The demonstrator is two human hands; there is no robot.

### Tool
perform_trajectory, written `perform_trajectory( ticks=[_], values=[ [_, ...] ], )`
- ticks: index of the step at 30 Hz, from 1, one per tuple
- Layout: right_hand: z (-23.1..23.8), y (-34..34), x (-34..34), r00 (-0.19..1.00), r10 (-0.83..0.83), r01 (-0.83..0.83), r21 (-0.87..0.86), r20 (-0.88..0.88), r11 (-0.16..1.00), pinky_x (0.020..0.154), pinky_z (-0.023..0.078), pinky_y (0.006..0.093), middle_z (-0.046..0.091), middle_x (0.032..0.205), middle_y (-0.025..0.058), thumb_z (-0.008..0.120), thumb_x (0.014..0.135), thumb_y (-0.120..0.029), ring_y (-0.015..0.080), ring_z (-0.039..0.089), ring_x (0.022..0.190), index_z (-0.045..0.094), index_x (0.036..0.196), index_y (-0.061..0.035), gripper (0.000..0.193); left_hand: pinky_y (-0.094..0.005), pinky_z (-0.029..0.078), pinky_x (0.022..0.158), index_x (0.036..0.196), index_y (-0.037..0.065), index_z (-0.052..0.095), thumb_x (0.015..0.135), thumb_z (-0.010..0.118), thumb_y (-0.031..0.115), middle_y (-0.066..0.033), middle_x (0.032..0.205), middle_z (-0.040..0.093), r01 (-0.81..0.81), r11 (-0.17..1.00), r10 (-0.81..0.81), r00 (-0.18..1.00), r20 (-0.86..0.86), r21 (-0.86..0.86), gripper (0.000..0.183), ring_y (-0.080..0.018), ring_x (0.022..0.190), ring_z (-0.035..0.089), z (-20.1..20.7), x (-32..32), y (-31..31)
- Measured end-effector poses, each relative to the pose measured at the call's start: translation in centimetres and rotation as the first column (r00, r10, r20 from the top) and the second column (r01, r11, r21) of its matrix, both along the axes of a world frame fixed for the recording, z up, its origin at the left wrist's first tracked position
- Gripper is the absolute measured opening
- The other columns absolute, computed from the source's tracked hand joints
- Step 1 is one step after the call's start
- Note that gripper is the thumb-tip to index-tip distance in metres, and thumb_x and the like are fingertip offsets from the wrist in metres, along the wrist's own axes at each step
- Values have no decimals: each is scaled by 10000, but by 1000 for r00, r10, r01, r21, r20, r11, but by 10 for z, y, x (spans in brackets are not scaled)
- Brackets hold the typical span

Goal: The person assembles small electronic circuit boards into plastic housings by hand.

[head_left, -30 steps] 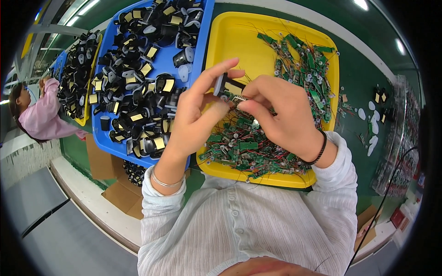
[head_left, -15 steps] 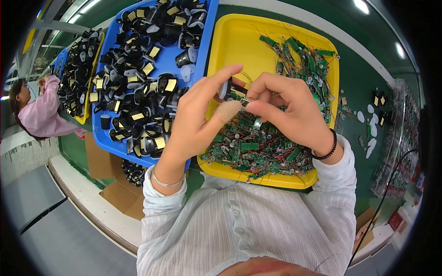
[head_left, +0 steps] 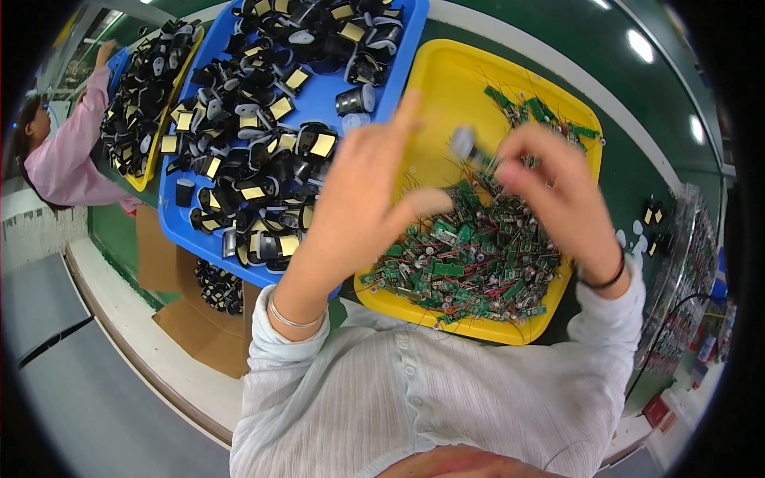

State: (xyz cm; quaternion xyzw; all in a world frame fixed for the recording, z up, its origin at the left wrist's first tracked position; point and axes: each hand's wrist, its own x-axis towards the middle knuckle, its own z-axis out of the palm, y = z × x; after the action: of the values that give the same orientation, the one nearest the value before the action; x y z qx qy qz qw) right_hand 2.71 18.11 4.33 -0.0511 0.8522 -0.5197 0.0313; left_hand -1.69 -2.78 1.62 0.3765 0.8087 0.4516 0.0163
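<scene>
Over the left edge of the yellow tray (head_left: pixel 422 68), my left hand (head_left: pixel 355 187) is open, with thumb and fingers apart and nothing in it. My right hand (head_left: pixel 554 187) is closed in a pinch above the tray, near a small dark part with a light grey end (head_left: pixel 466 145). That part is smeared by motion, and the fingertips appear to hold its narrow end. Beneath both hands lies a heap of green circuit boards (head_left: pixel 454 271) with thin wires and small round pieces.
Left of it, a blue tray (head_left: pixel 410 48) holds many black housings (head_left: pixel 255 143) with cream pads. Beyond stands another yellow tray (head_left: pixel 142 182) of housings, beside a person in pink (head_left: pixel 68 171). A cardboard box (head_left: pixel 203 338) sits below. Stacked clear packs (head_left: pixel 689 279) stand at right.
My hands have come apart. The left has let go and opened; the right has moved right with the small part. The co-worker has raised an arm. The whole view has shifted slightly.
</scene>
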Motion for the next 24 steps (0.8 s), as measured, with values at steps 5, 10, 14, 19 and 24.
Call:
perform_trajectory(
  ticks=[5,10,14,19,24],
  values=[
    [-34,95,-108,864,41,297,574,-501,763,566,416,282,562,746,77,583,792,-139,217,557,674,530,820,-41,115,-407,402,772,1145,40,466,771,599,275,-156,983,517,-621,689,433,766,-474,-374,461,-311,919,468,-14,-25,-29],
    [-93,198,-173,898,-86,412,760,-430,502,633,449,350,584,768,109,601,778,-233,274,572,715,560,801,-61,178,-408,399,711,950,119,508,808,525,251,-97,892,544,-577,634,457,817,-352,-515,194,-297,871,493,-11,-24,-30],
    [-78,216,-146,956,20,239,814,-293,529,780,451,336,611,934,108,584,808,-285,269,568,877,585,953,-46,280,-400,392,739,856,117,575,820,517,271,-73,903,553,-542,598,416,840,-350,-590,168,-288,912,491,-12,-26,-34],
    [10,166,17,865,-35,427,697,-501,576,787,422,325,589,932,111,602,770,-150,272,544,899,593,948,-60,199,-371,391,722,877,91,626,833,518,258,-53,821,606,-533,667,417,846,-332,-521,203,-262,827,523,-4,-21,-35],
    [-28,132,131,876,-312,479,735,-367,480,751,412,327,557,838,76,660,691,-133,246,512,845,622,825,-76,151,-364,422,682,854,58,627,840,537,251,-101,794,614,-568,731,414,809,-416,-378,214,-278,783,533,-2,-23,-33]
  ],
)
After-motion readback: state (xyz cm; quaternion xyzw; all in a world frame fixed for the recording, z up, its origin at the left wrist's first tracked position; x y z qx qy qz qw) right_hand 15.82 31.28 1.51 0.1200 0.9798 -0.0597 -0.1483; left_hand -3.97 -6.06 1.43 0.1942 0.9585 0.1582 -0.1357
